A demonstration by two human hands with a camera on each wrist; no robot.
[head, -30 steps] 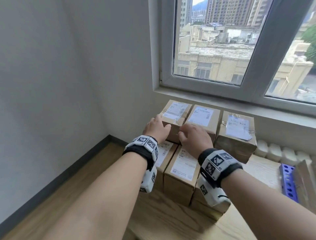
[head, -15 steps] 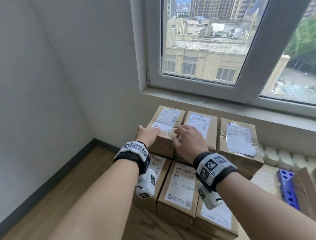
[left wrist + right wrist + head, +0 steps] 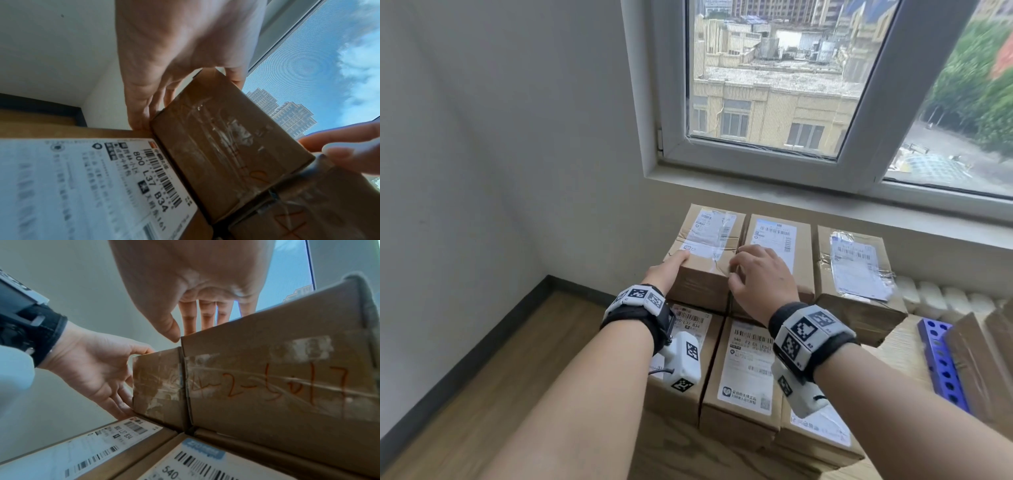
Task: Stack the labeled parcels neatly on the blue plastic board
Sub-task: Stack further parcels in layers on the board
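With our left hand (image 3: 666, 270) flat against the upper-left parcel (image 3: 705, 253) and our right hand (image 3: 758, 277) loosely spread on its neighbour (image 3: 779, 240), we should nudge it flush.

Bright window daylight, perhaps slight edge blur

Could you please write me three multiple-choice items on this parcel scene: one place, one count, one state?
1. Where is the left hand? A. at the upper-left parcel's left edge B. raised in the air C. hanging at the person's side
2. How many parcels form the upper row? A. two B. five C. three
3. The upper-left parcel is: A. open B. taped shut, label up C. on end
Answers: 1 A, it touches that edge; 2 C, a middle parcel and right parcel lie beside it; 3 B, tape crosses its label.
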